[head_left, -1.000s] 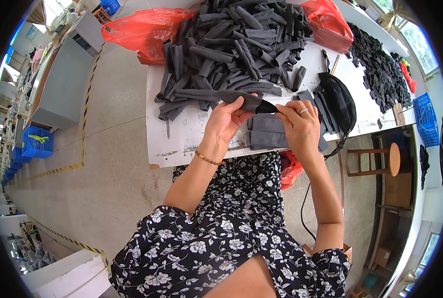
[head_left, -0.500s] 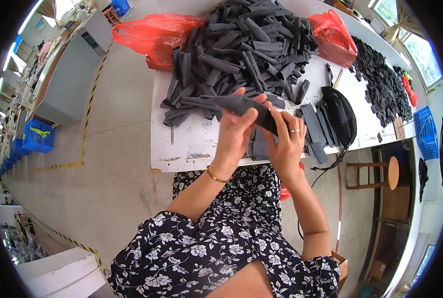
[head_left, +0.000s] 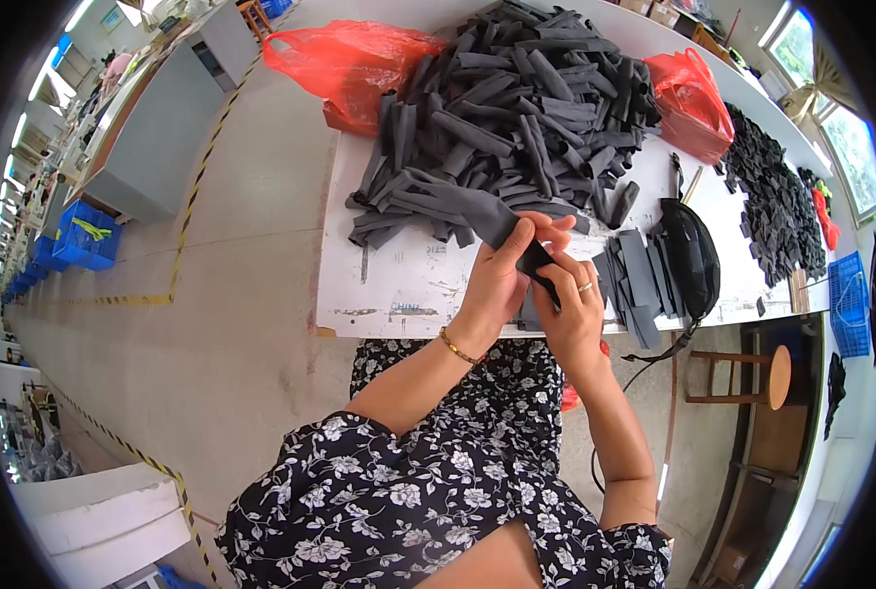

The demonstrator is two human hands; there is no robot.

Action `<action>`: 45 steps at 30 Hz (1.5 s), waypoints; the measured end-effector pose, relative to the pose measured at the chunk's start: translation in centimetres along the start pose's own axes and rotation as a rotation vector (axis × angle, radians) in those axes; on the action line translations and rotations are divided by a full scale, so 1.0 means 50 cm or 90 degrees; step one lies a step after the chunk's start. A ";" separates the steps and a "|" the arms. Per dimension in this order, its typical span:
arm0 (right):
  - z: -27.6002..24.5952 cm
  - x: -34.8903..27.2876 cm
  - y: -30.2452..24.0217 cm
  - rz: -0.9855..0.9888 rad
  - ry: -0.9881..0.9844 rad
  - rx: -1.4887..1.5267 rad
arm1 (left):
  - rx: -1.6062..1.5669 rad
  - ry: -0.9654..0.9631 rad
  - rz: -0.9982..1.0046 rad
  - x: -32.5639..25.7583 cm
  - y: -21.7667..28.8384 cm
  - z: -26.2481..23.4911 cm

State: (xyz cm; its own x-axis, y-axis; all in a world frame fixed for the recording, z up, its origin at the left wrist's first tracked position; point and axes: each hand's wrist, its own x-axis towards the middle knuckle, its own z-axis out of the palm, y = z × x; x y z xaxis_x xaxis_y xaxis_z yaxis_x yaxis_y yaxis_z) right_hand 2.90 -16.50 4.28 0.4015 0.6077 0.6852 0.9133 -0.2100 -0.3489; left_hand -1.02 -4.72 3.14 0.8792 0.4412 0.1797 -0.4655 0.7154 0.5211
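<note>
Between my hands stretches a dark grey fabric tube (head_left: pixel 484 213), flattened and slanting down to the right over the table's front edge. My left hand (head_left: pixel 497 283) is closed on its middle, thumb on top. My right hand (head_left: pixel 570 309) pinches the lower right end, where a darker face of the cloth shows. Behind the hands, a heap of similar grey fabric tubes (head_left: pixel 526 98) covers much of the white table (head_left: pixel 379 280). Flat grey fabric pieces (head_left: pixel 636 285) lie just right of my right hand, beside a black pouch (head_left: pixel 691 257) with a strap.
Red plastic bags (head_left: pixel 354 69) flank the heap, the other one (head_left: pixel 693 108) at its right. Farther right lies a pile of small dark pieces (head_left: pixel 776 201). A wooden stool (head_left: pixel 776 377) stands below the table's right end, and blue crates (head_left: pixel 86 236) sit on the floor at left.
My left hand has slid down the fabric tube toward my right hand. More of the tube's upper part shows. The whole view has shifted slightly, moving the table rightward in the picture.
</note>
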 end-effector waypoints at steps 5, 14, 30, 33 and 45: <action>-0.025 0.009 -0.018 0.008 -0.036 -0.042 | -0.035 0.028 0.004 0.004 0.023 -0.010; 0.012 0.010 -0.022 0.008 -0.049 -0.008 | -0.090 0.127 -0.042 -0.026 -0.009 0.008; 0.001 0.006 0.002 -0.009 -0.059 0.069 | -0.102 0.085 -0.005 -0.040 -0.034 0.022; -0.019 -0.006 0.000 0.032 -0.112 0.079 | -0.070 0.078 -0.004 -0.039 -0.024 0.014; -0.050 0.013 0.025 -0.031 -0.100 0.097 | -0.088 0.189 0.062 -0.016 -0.006 0.041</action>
State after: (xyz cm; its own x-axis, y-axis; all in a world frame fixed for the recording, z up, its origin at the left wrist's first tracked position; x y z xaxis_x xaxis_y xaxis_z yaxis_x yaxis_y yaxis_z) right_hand 4.49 -18.30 5.87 0.3301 0.7286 0.6002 0.9058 -0.0657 -0.4185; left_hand -1.37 -6.43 4.54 0.7718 0.6347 -0.0379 -0.5729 0.7200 0.3915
